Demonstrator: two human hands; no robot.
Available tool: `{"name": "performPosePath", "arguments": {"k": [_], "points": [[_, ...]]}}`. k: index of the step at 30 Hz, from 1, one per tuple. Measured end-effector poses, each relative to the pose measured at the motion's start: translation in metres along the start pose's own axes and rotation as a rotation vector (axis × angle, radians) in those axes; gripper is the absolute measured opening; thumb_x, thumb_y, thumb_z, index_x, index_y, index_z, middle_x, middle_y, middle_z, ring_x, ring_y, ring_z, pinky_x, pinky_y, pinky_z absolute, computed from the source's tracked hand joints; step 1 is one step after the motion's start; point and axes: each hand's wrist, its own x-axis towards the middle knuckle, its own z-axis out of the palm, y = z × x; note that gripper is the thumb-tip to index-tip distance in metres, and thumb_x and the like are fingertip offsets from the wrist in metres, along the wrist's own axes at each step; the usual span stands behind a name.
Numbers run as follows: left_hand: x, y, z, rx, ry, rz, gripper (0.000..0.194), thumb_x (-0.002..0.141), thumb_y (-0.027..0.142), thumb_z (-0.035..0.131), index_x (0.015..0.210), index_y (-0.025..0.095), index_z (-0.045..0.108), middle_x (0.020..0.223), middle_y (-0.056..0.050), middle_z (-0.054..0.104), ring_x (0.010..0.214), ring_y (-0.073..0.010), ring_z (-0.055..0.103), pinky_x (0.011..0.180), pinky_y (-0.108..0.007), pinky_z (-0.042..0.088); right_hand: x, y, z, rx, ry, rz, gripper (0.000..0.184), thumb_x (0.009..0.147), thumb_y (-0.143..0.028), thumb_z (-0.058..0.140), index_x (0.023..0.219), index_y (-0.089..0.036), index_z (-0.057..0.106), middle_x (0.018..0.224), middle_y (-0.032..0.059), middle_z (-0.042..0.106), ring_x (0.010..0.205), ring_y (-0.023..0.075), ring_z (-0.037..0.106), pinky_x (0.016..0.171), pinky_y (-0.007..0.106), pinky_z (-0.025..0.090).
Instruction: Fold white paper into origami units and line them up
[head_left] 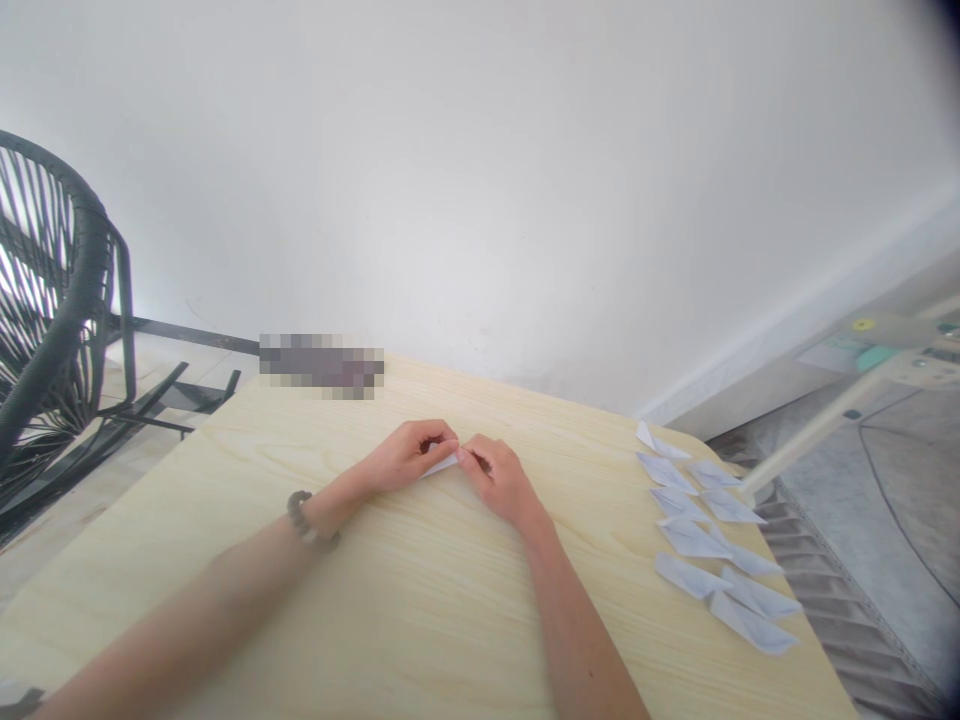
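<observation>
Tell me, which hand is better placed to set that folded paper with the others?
Probably the right hand: the finished paper pieces lie along the table's right edge, on its side. Both hands pinch the small paper; the left hand would have to cross over.

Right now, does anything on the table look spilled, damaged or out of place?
Nothing stands out. Both hands, left hand and right hand, pinch a small white paper piece on the wooden table. Folded paper pieces lie loosely grouped near its right edge.

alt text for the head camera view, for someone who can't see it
Two bare hands, left hand and right hand, pinch a small white folded paper on a pale wooden table. About ten folded paper pieces lie near the table's right edge; a black wire chair stands at left.
</observation>
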Motion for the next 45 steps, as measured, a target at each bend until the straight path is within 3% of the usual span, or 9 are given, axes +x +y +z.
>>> {"name": "performPosePath", "arguments": {"k": [6, 12, 23, 35, 42, 45], "points": [[0.0009, -0.0008, 0.0004, -0.186, 0.039, -0.068, 0.029, 0.081, 0.040, 0.043, 0.091, 0.015, 0.055, 0.076, -0.002, 0.059, 0.064, -0.0121, 0.054, 0.061, -0.024, 0.042, -0.0002, 0.0065, 0.0003, 0.080, 0.123, 0.079, 0.025, 0.085, -0.029, 0.034, 0.069, -0.017, 0.048, 0.062, -0.0009, 0.047, 0.058, 0.0099, 0.041, 0.055, 0.021, 0.032], [0.0021, -0.0050, -0.0022, -0.267, -0.006, -0.093, 0.033, 0.080, 0.042, 0.044, 0.086, 0.013, 0.057, 0.076, -0.006, 0.064, 0.067, -0.0158, 0.058, 0.067, -0.029, 0.045, 0.0003, 0.0060, 0.0000, 0.073, 0.200, 0.086, 0.025, 0.085, -0.029, 0.034, 0.068, -0.017, 0.048, 0.060, -0.0012, 0.045, 0.058, 0.0104, 0.041, 0.055, 0.022, 0.032], [0.0001, -0.0079, -0.0020, -0.235, -0.078, -0.073, 0.031, 0.080, 0.041, 0.044, 0.085, 0.014, 0.057, 0.070, -0.003, 0.062, 0.058, -0.0121, 0.055, 0.059, -0.024, 0.044, 0.0003, 0.0077, 0.0019, -0.023, 0.094, 0.056, 0.027, 0.084, -0.031, 0.038, 0.061, -0.018, 0.044, 0.056, -0.0030, 0.042, 0.053, 0.0089, 0.038, 0.053, 0.022, 0.028], [0.0002, -0.0064, -0.0045, -0.274, -0.093, -0.077, 0.031, 0.081, 0.039, 0.043, 0.082, 0.013, 0.059, 0.073, -0.005, 0.065, 0.066, -0.0148, 0.061, 0.066, -0.026, 0.045, 0.0005, 0.0073, -0.0006, 0.054, 0.130, 0.075, 0.032, 0.085, -0.033, 0.036, 0.059, -0.017, 0.046, 0.055, -0.0029, 0.041, 0.052, 0.0081, 0.038, 0.051, 0.021, 0.028], [-0.0002, -0.0007, -0.0024, -0.183, -0.046, -0.108, 0.034, 0.082, 0.041, 0.041, 0.082, 0.012, 0.060, 0.073, -0.004, 0.064, 0.051, -0.0080, 0.048, 0.047, -0.019, 0.036, -0.0018, 0.0105, -0.0002, 0.118, 0.136, 0.164, 0.035, 0.085, -0.036, 0.035, 0.056, -0.017, 0.040, 0.050, -0.0043, 0.037, 0.047, 0.0070, 0.034, 0.048, 0.020, 0.026], [-0.0001, 0.0013, -0.0004, -0.189, -0.007, -0.068, 0.033, 0.081, 0.040, 0.042, 0.091, 0.014, 0.058, 0.080, -0.003, 0.062, 0.060, -0.0096, 0.050, 0.051, -0.019, 0.037, -0.0017, 0.0088, -0.0027, 0.083, 0.107, 0.128, 0.035, 0.085, -0.035, 0.034, 0.055, -0.017, 0.038, 0.051, -0.0040, 0.037, 0.049, 0.0073, 0.034, 0.049, 0.021, 0.025]]}}
